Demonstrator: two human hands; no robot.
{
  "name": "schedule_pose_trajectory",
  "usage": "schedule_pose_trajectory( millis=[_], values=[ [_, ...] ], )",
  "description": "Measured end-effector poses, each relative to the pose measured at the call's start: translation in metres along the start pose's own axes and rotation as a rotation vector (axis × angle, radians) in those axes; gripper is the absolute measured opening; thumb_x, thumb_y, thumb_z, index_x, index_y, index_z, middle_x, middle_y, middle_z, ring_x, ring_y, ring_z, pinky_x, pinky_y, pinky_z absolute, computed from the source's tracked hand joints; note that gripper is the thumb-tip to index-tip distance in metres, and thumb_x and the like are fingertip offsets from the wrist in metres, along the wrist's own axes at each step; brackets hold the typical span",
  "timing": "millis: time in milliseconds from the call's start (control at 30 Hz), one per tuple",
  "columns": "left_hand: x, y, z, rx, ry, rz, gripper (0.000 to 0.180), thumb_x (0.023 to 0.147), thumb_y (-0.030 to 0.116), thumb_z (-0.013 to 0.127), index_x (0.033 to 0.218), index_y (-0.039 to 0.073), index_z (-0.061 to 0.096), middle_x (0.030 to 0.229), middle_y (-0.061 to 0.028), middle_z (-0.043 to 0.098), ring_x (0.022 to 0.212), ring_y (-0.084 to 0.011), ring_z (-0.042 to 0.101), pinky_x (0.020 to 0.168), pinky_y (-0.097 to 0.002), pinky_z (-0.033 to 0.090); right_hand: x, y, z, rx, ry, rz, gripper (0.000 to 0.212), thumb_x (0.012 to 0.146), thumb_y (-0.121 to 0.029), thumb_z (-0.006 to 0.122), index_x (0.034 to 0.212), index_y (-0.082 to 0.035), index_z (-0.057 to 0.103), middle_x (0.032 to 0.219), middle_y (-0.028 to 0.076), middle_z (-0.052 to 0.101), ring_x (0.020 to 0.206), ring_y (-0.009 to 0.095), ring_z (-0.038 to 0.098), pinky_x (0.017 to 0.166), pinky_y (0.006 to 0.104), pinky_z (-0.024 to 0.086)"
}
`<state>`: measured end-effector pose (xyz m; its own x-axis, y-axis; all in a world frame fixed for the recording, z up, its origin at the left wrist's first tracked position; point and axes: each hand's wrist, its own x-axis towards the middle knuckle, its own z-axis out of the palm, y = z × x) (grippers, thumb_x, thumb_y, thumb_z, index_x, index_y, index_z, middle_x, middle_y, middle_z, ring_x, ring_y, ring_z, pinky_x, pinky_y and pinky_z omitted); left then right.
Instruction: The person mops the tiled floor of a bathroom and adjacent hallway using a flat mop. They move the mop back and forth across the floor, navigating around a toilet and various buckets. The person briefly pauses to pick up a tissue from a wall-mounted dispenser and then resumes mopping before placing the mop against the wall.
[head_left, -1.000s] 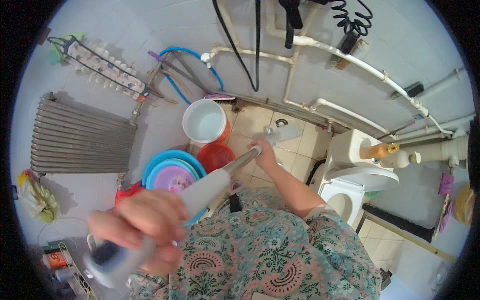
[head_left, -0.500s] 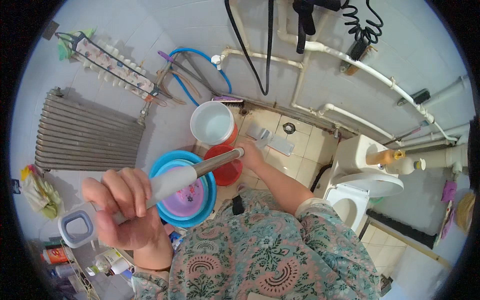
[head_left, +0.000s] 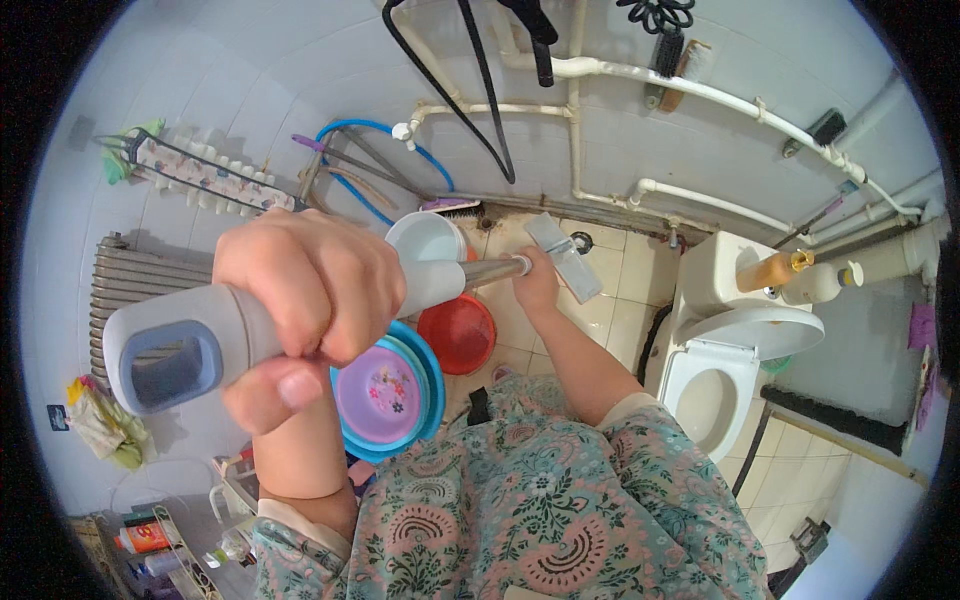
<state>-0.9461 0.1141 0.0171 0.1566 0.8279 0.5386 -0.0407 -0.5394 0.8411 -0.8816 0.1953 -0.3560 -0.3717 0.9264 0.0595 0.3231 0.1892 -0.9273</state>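
Observation:
A flat mop [head_left: 494, 270] runs from close in front of me at the left down to the tiled floor. Wrapped round its pale grey upper grip is my left hand [head_left: 310, 285], near the looped end with a blue-grey rim. Farther down, my right hand [head_left: 537, 282] is closed on the pole, just below its metal section. The rectangular grey mop head [head_left: 565, 257] lies slanted near the floor drain [head_left: 581, 241]. Whether it presses flat on the tiles I cannot tell.
A white bucket [head_left: 425, 232], a red basin [head_left: 457, 337] and stacked blue and purple basins [head_left: 378, 395] stand left of the mop. At right is a toilet [head_left: 706, 410] with its lid raised. A radiator [head_left: 140, 280] and pipes [head_left: 690, 84] line the walls.
My left hand has moved up and right with the mop's grip, its back now turned more toward me. The mop head has swung to a steeper slant, and the view has shifted slightly.

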Motion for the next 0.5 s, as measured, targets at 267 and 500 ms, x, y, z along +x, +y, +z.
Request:
schedule_pose_trajectory(
  millis=[267,500],
  values=[
    [0.016,-0.007,-0.009,-0.227,-0.362,-0.023,0.022,0.060,0.016,0.066,0.067,0.013,0.045,0.055,0.0025,0.052,0.041,-0.0125,0.045,0.043,-0.0259,0.039,-0.018,0.010,-0.049,-0.004,-0.061,-0.035,0.019,0.070,-0.015,0.067,0.083,-0.006,0.057,0.091,0.010,0.055,0.093,0.029,0.050,0.078,0.0358,0.041],
    [-0.036,0.021,0.065,0.048,0.407,0.231,0.027,0.074,0.019,0.069,0.076,0.014,0.043,0.059,0.0022,0.049,0.051,-0.0104,0.050,0.049,-0.0230,0.044,-0.045,-0.012,-0.063,-0.060,-0.122,-0.126,0.019,0.064,-0.002,0.062,0.081,-0.008,0.056,0.091,0.008,0.054,0.095,0.030,0.048,0.079,0.0365,0.041]
  ],
)
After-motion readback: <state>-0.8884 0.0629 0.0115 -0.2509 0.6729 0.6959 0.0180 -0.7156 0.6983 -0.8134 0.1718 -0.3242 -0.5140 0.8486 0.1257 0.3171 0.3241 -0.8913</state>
